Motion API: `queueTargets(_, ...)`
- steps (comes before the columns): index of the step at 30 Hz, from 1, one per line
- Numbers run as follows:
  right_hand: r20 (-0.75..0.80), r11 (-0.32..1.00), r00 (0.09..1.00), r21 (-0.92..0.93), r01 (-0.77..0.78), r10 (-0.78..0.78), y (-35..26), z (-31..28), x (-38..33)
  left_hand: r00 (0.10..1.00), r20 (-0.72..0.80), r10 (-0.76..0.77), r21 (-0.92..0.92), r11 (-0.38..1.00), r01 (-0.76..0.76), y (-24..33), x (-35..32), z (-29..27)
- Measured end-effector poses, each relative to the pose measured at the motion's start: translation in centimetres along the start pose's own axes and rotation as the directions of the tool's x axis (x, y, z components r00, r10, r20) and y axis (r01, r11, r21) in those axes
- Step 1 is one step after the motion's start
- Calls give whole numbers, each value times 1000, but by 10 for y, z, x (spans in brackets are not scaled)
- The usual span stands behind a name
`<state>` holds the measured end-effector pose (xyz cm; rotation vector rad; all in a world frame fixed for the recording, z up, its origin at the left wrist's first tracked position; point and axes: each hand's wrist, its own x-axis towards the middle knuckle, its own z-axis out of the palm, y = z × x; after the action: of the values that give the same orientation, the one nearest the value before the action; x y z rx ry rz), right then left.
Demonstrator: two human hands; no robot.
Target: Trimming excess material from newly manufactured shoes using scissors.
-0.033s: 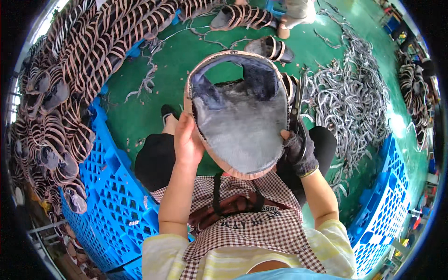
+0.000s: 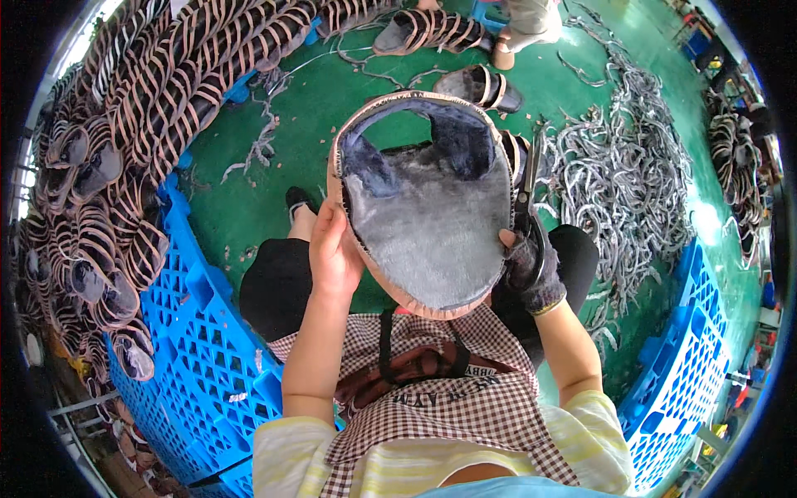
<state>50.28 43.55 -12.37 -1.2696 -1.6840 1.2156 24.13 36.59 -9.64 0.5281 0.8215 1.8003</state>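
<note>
A large oval slipper-like piece (image 2: 432, 241) is held up in front of me, lined in grey fleece, with a tan stitched rim and a wide opening at its far end. My left hand (image 2: 334, 253) is bare and grips its left rim, thumb on the near side. My right hand (image 2: 533, 270) wears a dark grey fingerless-tipped glove and pinches the right rim. Scissors (image 2: 525, 195) with dark handles are also in that right hand, blades pointing away from me. Most of the fingers behind the piece are hidden.
Nested rows of similar tan-edged dark pieces (image 2: 158, 91) fill the left side. Blue plastic pallets (image 2: 199, 332) stand at both sides. A heap of grey fleece strips (image 2: 618, 183) lies on the green floor (image 2: 307, 108) at right. Beyond, two pieces (image 2: 481, 87) lie near another person's foot (image 2: 504, 56).
</note>
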Motion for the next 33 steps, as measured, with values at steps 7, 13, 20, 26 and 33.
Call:
queueTargets(7,-42,676,847,-625,391,-529,-33,-24,32,986,-124,113,70,992,-105,16,-11,-8)
queueTargets(13,121,387,787,-819,424,-605,-62,-28,30,981,-190,-42,-158,987,12,14,-21,-20)
queueTargets(20,71,585,894,-732,349,-443,-46,-30,37,971,-239,-19,-158,987,-20,16,-23,-15)
queueTargets(26,228,428,790,-739,521,-569,-96,-28,34,999,-48,13,27,1000,-11,-5,-24,6)
queueTargets(33,519,52,531,-681,731,-670,-126,3,33,992,-107,-73,-29,997,70,-24,-34,31)
